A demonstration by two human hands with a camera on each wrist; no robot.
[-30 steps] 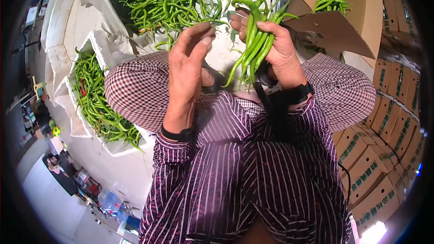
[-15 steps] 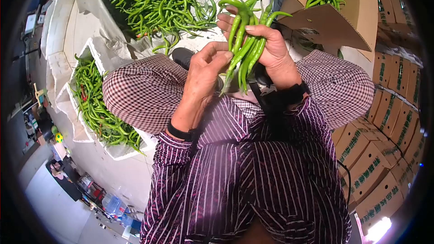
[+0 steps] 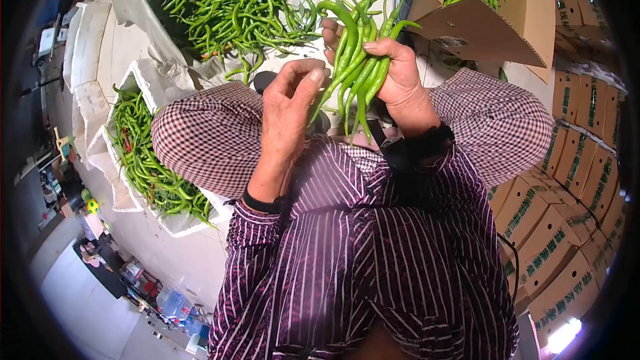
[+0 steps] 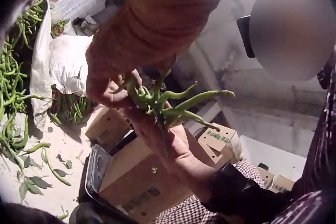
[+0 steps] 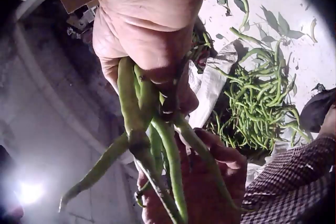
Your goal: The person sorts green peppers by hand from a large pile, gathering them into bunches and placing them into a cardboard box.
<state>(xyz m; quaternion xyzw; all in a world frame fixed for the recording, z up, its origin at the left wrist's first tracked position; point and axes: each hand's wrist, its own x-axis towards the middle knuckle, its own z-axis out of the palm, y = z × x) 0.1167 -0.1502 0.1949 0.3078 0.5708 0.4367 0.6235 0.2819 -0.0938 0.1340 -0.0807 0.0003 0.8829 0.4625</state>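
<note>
A bunch of long green chili peppers (image 3: 357, 60) lies across my right hand (image 3: 403, 79). The right thumb presses over the bunch and the fingers wrap behind it, partly hidden by the peppers. Stems and tips stick out above and below the grip. My left hand (image 3: 283, 110) is just left of the bunch, its fingers loosely bent and the thumb near the pepper tips, with nothing visible between them. From the right wrist, the left hand (image 5: 210, 182) shows behind the hanging peppers.
A large heap of green peppers (image 3: 233, 10) spreads over pale sacking at upper left. More peppers fill a white-lined container (image 3: 150, 153) beside the left knee. An open cardboard box (image 3: 493, 33) with peppers inside stands at upper right. Closed cartons (image 3: 567, 240) are stacked along the right.
My left hand came in to touch the lower peppers half a second ago and has since drawn slightly back left. My right hand keeps holding the bunch, whose peppers have shifted and spread.
</note>
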